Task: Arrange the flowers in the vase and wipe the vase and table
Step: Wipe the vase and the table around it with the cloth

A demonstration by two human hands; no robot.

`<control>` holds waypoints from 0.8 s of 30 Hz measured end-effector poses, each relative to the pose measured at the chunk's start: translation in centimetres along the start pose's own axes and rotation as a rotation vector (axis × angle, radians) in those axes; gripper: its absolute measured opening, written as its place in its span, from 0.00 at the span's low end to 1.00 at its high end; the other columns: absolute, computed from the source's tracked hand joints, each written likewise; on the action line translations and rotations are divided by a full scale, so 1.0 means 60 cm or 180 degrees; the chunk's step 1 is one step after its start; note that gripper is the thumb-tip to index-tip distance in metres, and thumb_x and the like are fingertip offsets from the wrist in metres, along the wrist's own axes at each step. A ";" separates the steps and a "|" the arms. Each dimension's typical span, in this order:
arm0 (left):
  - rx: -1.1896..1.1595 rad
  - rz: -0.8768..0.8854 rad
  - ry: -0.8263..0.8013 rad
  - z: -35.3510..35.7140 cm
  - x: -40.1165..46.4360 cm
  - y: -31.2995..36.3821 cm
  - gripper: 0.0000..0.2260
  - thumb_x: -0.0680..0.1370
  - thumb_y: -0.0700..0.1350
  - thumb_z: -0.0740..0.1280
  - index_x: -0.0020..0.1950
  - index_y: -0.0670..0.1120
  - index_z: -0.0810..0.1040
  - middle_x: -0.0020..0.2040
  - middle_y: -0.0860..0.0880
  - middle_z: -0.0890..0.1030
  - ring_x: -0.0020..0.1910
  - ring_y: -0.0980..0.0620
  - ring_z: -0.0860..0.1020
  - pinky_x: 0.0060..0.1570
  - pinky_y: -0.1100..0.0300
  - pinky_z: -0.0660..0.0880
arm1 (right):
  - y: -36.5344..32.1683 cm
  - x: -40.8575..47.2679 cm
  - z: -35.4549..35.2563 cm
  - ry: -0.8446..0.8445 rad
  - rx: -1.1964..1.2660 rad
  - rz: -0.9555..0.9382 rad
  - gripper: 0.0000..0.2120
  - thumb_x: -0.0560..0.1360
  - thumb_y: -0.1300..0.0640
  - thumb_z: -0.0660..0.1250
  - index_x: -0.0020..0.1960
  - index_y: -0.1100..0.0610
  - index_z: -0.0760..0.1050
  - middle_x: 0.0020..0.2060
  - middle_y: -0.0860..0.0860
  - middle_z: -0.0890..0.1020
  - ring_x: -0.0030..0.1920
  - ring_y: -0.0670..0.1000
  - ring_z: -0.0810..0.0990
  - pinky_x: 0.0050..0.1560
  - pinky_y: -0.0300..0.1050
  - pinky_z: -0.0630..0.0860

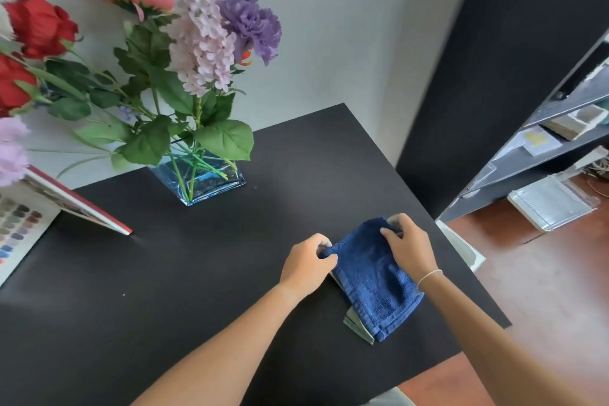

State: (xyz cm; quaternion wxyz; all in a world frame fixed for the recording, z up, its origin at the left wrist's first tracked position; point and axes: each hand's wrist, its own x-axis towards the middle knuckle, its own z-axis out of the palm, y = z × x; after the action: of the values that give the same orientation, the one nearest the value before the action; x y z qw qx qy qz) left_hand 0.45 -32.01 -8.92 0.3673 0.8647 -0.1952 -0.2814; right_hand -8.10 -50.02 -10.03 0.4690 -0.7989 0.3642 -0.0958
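Observation:
A folded blue towel (375, 283) lies on the black table (204, 273) near its right edge, over a thin grey-green cloth (357, 326) that pokes out below it. My left hand (308, 262) pinches the towel's far left corner. My right hand (408, 245) grips its far right corner. A square blue glass vase (201, 180) stands at the back of the table with red, pink, lilac and purple flowers (201, 39) and green leaves in it.
An open book with colour swatches (19, 227) stands propped at the table's left side. A dark shelf unit (540, 142) with boxes and a clear plastic case stands to the right over a wooden floor. A grey wall is behind.

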 end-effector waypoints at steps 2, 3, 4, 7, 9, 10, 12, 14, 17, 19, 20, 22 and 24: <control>-0.0294 -0.0022 0.0240 -0.030 -0.004 -0.016 0.06 0.72 0.45 0.67 0.39 0.55 0.71 0.38 0.56 0.78 0.37 0.56 0.75 0.34 0.72 0.70 | -0.030 0.005 0.016 -0.0023 0.0265 -0.0121 0.03 0.74 0.60 0.65 0.43 0.53 0.72 0.38 0.45 0.77 0.41 0.48 0.76 0.44 0.39 0.68; -0.0424 -0.0017 0.0386 -0.048 -0.005 -0.026 0.06 0.72 0.44 0.67 0.39 0.55 0.72 0.38 0.55 0.78 0.37 0.57 0.74 0.33 0.74 0.68 | -0.046 0.007 0.025 -0.0068 0.0393 -0.0173 0.03 0.73 0.60 0.66 0.44 0.54 0.72 0.39 0.46 0.78 0.42 0.48 0.76 0.44 0.39 0.69; -0.0530 -0.0011 0.0529 -0.069 -0.007 -0.034 0.06 0.72 0.43 0.67 0.40 0.54 0.73 0.38 0.55 0.77 0.36 0.58 0.73 0.34 0.75 0.68 | -0.062 0.010 0.035 -0.0140 0.0496 -0.0241 0.05 0.73 0.61 0.66 0.44 0.54 0.72 0.40 0.47 0.79 0.42 0.48 0.77 0.44 0.38 0.70; -0.0950 -0.0004 0.0860 -0.131 -0.018 -0.057 0.05 0.72 0.40 0.68 0.41 0.50 0.75 0.38 0.53 0.78 0.34 0.63 0.74 0.35 0.75 0.69 | -0.114 0.013 0.069 -0.0415 0.0653 -0.0492 0.11 0.71 0.64 0.68 0.41 0.49 0.71 0.40 0.46 0.78 0.40 0.45 0.76 0.39 0.28 0.72; -0.1212 -0.0001 0.1093 -0.169 -0.026 -0.072 0.06 0.72 0.38 0.67 0.42 0.49 0.75 0.38 0.54 0.79 0.32 0.67 0.75 0.34 0.76 0.69 | -0.144 0.015 0.098 -0.0565 0.0751 -0.0565 0.12 0.70 0.64 0.69 0.40 0.47 0.71 0.39 0.46 0.78 0.39 0.45 0.76 0.37 0.25 0.71; -0.1306 -0.0004 0.1221 -0.187 -0.030 -0.080 0.07 0.72 0.38 0.67 0.42 0.50 0.76 0.38 0.55 0.79 0.33 0.67 0.76 0.34 0.76 0.70 | -0.158 0.015 0.114 -0.0634 0.0791 -0.0585 0.12 0.70 0.63 0.69 0.41 0.47 0.71 0.39 0.47 0.78 0.39 0.45 0.76 0.37 0.26 0.71; -0.1431 -0.0003 0.1450 -0.220 -0.034 -0.098 0.08 0.72 0.38 0.67 0.44 0.51 0.77 0.40 0.54 0.81 0.35 0.67 0.77 0.36 0.75 0.71 | -0.184 0.017 0.148 -0.0770 0.0911 -0.0633 0.11 0.70 0.63 0.69 0.43 0.48 0.73 0.40 0.48 0.79 0.40 0.47 0.76 0.37 0.27 0.72; -0.1470 0.0010 0.1646 -0.247 -0.036 -0.119 0.10 0.72 0.38 0.68 0.45 0.54 0.78 0.42 0.54 0.82 0.37 0.66 0.78 0.39 0.74 0.72 | -0.207 0.018 0.182 -0.0884 0.0989 -0.0731 0.12 0.71 0.64 0.68 0.49 0.49 0.75 0.42 0.49 0.78 0.41 0.47 0.75 0.39 0.25 0.72; -0.1494 0.0103 0.1905 -0.282 -0.032 -0.157 0.10 0.72 0.40 0.68 0.44 0.56 0.78 0.41 0.55 0.82 0.39 0.64 0.78 0.42 0.70 0.74 | -0.234 0.027 0.233 -0.0958 0.0997 -0.0908 0.13 0.71 0.62 0.68 0.54 0.52 0.77 0.43 0.49 0.79 0.43 0.47 0.76 0.42 0.27 0.72; -0.1458 0.0249 0.2033 -0.304 -0.024 -0.183 0.09 0.72 0.41 0.69 0.44 0.57 0.79 0.40 0.56 0.82 0.40 0.64 0.78 0.43 0.69 0.74 | -0.247 0.036 0.266 -0.0976 0.1046 -0.1036 0.10 0.72 0.61 0.68 0.52 0.53 0.78 0.43 0.50 0.81 0.44 0.47 0.78 0.42 0.28 0.73; -0.1430 0.0327 0.2089 -0.313 -0.019 -0.197 0.09 0.72 0.41 0.69 0.43 0.57 0.79 0.40 0.56 0.82 0.39 0.64 0.78 0.43 0.70 0.74 | -0.251 0.041 0.281 -0.0980 0.1076 -0.1125 0.08 0.72 0.61 0.68 0.49 0.53 0.78 0.42 0.50 0.81 0.43 0.47 0.78 0.41 0.28 0.73; -0.1421 0.0473 0.2178 -0.323 -0.007 -0.223 0.10 0.72 0.42 0.69 0.43 0.58 0.79 0.42 0.55 0.82 0.40 0.63 0.78 0.43 0.70 0.74 | -0.253 0.047 0.309 -0.0952 0.1143 -0.1331 0.07 0.71 0.61 0.69 0.42 0.49 0.77 0.38 0.47 0.81 0.38 0.43 0.78 0.38 0.26 0.73; -0.1520 0.0698 0.2258 -0.328 0.006 -0.246 0.11 0.72 0.41 0.69 0.42 0.59 0.80 0.41 0.55 0.82 0.41 0.63 0.78 0.43 0.71 0.74 | -0.250 0.055 0.330 -0.0904 0.1205 -0.1521 0.10 0.71 0.61 0.69 0.39 0.45 0.75 0.35 0.45 0.80 0.33 0.37 0.76 0.36 0.25 0.71</control>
State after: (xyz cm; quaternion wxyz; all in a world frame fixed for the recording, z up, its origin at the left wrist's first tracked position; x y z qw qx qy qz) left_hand 15.02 -12.22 -8.78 0.6288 0.7729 -0.0772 0.0362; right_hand 11.42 -34.34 -9.10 0.6194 -0.7657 0.0733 -0.1568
